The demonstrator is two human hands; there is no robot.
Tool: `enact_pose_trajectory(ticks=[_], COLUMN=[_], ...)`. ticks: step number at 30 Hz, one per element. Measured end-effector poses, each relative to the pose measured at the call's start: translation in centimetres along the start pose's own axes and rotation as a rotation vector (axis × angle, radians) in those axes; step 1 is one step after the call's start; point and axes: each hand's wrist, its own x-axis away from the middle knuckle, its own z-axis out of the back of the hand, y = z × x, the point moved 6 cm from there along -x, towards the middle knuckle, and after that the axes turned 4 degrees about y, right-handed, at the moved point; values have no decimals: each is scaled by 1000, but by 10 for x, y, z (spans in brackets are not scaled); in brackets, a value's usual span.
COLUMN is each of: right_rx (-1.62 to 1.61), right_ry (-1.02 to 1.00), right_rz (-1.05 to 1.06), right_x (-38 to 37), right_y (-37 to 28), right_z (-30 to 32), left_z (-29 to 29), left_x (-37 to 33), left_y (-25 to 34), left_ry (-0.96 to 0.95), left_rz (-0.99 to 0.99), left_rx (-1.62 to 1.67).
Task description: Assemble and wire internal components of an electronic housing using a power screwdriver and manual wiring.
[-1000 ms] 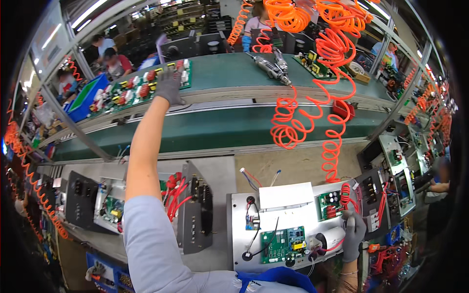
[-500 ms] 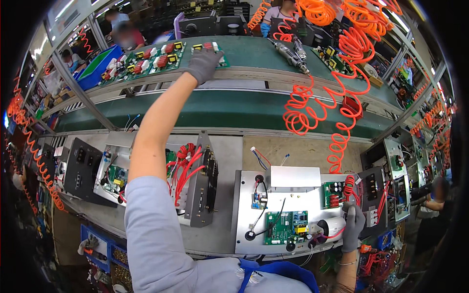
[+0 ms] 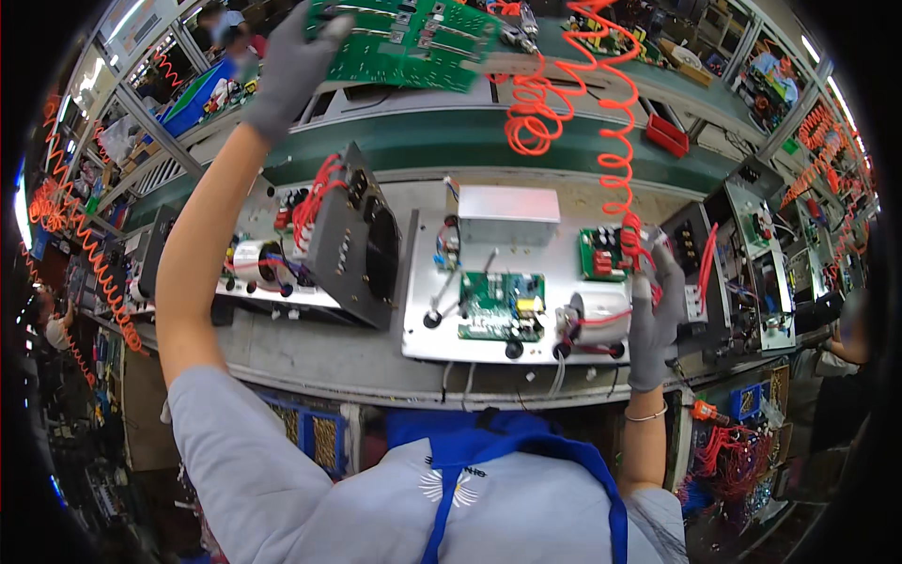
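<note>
High at the upper left, my gloved left hand (image 3: 293,70) grips the edge of a green circuit board (image 3: 413,47), tilted so its soldered underside shows. My right hand (image 3: 656,320), also in a grey glove, is closed at a bundle of red wires (image 3: 633,246), fingers pointing away from me. Beside it lies a white cylinder (image 3: 601,318). Both parts sit on a silver metal chassis (image 3: 427,324), which also carries a green board with a yellow part (image 3: 503,305), a smaller green board (image 3: 598,254) and a silver box-shaped cover (image 3: 509,211).
To the left stands another chassis with a dark fan panel (image 3: 362,244). Orange coiled hoses (image 3: 615,169) hang above the bench. A red tray (image 3: 667,136) sits on the green conveyor (image 3: 413,141) behind. More chassis line the right, and other people work in the background.
My left hand has lifted a circuit board off the far shelf and turned up its underside. My right hand stays by the red wires. The view has shifted.
</note>
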Motion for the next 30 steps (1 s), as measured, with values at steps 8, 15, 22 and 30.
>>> enact_pose_trajectory(ticks=[8,15,22,30], right_rx=[-1010,-731,-381,-957], right_ry=[-551,-990,-911,-1484], right_rz=[-442,-874,-438,-939], right_x=[55,181,231,240], right_y=[-45,-39,-44,-105], right_z=[-15,-31,-61,-70], left_z=[11,3,17,76], left_x=[230,456,515,531], left_y=[188,186,219,188], left_ry=[-61,-34,267,123], left_rz=[219,1120,1152,1228], left_rx=[84,729,114,1156])
